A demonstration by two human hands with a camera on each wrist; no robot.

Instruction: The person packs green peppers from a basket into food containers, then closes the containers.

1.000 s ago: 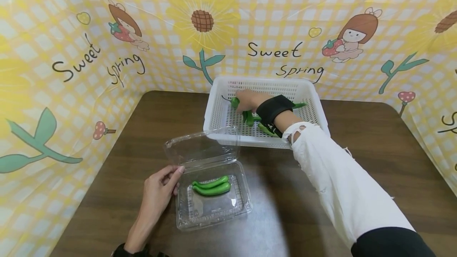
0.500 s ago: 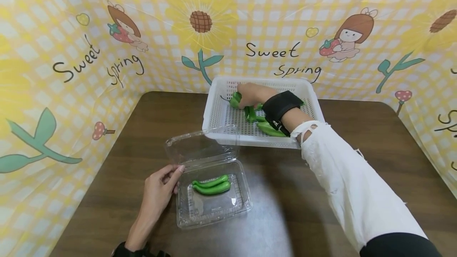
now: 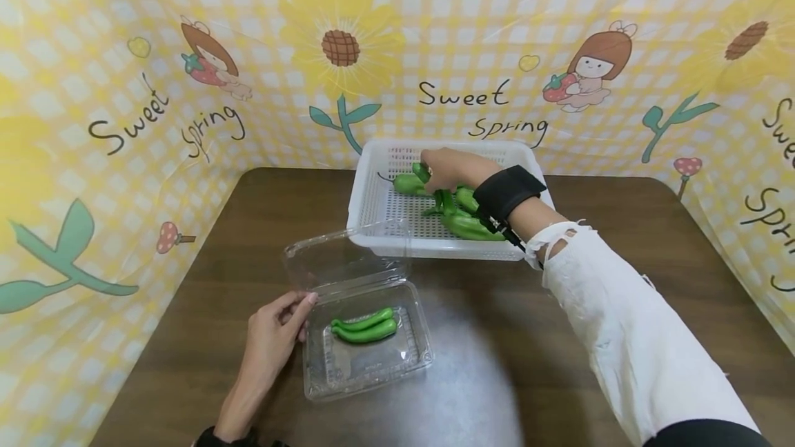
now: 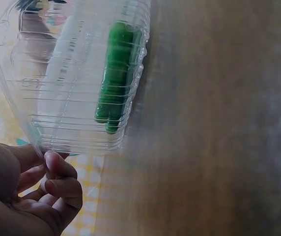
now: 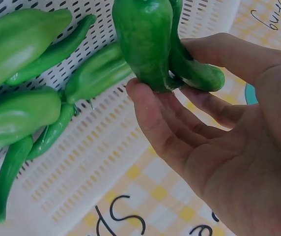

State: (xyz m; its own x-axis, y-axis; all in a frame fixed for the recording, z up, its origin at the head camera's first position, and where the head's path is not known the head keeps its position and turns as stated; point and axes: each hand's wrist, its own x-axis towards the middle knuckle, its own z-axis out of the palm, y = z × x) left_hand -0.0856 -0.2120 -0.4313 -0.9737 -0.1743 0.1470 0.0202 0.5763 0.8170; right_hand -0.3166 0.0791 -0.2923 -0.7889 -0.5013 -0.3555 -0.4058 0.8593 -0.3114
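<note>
My left hand (image 3: 270, 336) pinches the hinge-side left corner of a clear plastic clamshell box (image 3: 366, 381), whose lid (image 3: 348, 257) stands raised. Inside the box, two slim green peppers (image 3: 364, 328) lie side by side; the left wrist view shows green peppers (image 4: 115, 73) through the ribbed wall. Over the white basket (image 3: 373, 216), my right hand (image 3: 448, 170) grips a glossy green pepper (image 5: 143, 44) between thumb and fingers. Against it sits a thinner curved green piece (image 5: 199, 73); whether that is a second pepper or a stem, I cannot tell.
Several more green peppers (image 5: 22, 118) lie in the perforated basket below my right hand. The lid's far edge overlaps the basket's front left rim in the head view. Behind the brown table (image 3: 248, 226) hangs a yellow checked cloth (image 3: 459, 33).
My right hand has shifted slightly rightward in the basket and now holds the green pepper more visibly. More of the basket's peppers show. My left hand keeps its hold on the box.
</note>
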